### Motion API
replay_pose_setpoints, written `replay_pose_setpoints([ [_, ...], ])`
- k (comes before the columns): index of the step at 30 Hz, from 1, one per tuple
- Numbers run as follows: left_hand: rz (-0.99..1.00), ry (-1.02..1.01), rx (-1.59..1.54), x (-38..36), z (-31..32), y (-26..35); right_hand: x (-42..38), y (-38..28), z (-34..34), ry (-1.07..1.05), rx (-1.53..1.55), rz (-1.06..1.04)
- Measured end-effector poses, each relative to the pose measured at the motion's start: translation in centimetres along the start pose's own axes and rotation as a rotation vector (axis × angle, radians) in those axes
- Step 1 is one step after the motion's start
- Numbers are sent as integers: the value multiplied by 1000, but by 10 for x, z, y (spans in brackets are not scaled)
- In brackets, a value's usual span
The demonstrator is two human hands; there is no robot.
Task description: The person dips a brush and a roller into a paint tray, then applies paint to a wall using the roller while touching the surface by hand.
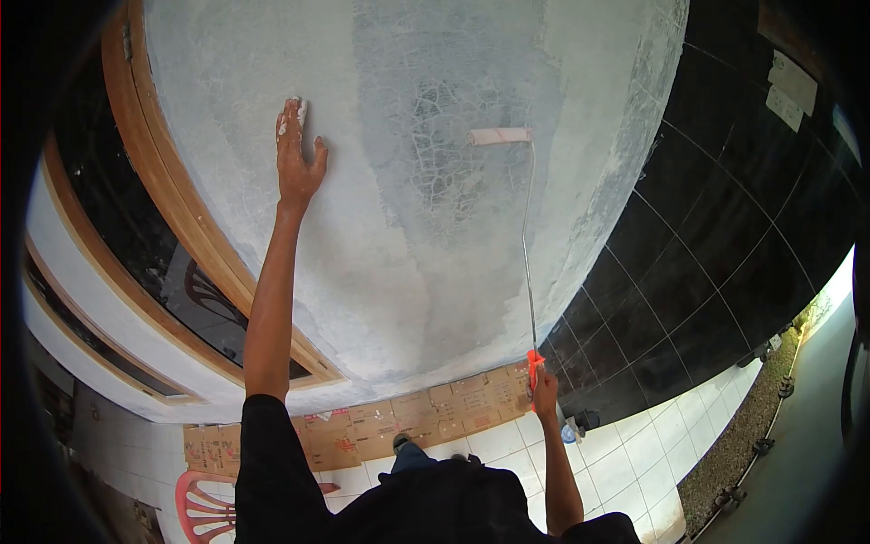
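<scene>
My right hand (pixel 545 395) is closed round the orange handle of a paint roller (pixel 501 136). Its long thin metal rod runs up to a pinkish-white roller sleeve, which lies against or very near the wall (pixel 362 272) beside a dark, cracked patch (pixel 444 136). Higher up on the left, my left hand (pixel 299 163) is stretched out at the wall, fingers pointing up and thumb apart. White paint or filler smears its fingertips. Whether the palm touches the wall is hidden. The wall is patchy grey and white.
Flattened cardboard (pixel 435 412) covers the floor along the wall's foot. A red plastic chair (pixel 201 508) stands at lower left. Wood-framed dark windows (pixel 195 199) flank the left side. Black tiles (pixel 689 263) cover the wall at right. A small blue-and-clear container (pixel 569 433) sits on the white floor tiles.
</scene>
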State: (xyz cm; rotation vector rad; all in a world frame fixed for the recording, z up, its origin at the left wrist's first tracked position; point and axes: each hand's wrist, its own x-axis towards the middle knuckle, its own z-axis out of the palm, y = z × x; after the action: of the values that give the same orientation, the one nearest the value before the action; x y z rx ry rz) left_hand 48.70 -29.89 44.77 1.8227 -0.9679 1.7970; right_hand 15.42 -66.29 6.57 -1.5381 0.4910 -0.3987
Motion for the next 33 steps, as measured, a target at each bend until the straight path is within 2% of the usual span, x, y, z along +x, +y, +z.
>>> replay_pose_setpoints([
  [2,-4,-12,19,1,-1,0,14,-76,9,-10,85,-40],
  [4,-22,-8,7,1,0,1,43,-94,6,-9,81,-119],
  [7,9,-17,7,2,-2,1,52,-112,10,1,110,-74],
  [9,16,-16,8,1,-2,0,45,-92,8,-38,87,-65],
  [12,16,-9,10,1,0,-3,21,-24,4,-63,68,48],
  [17,-17,-21,20,0,0,-1,-57,70,-18,-104,65,274],
  [21,-40,-32,13,-1,-1,0,-97,112,-41,-8,-149,245],
  [23,-44,-41,17,1,-2,1,-109,116,-43,3,-222,245],
  [26,-84,-60,-11,-3,-5,5,-119,106,-37,12,-196,136],
  [33,-141,-152,-2,-15,-14,11,-87,23,40,-25,-87,-109],
])
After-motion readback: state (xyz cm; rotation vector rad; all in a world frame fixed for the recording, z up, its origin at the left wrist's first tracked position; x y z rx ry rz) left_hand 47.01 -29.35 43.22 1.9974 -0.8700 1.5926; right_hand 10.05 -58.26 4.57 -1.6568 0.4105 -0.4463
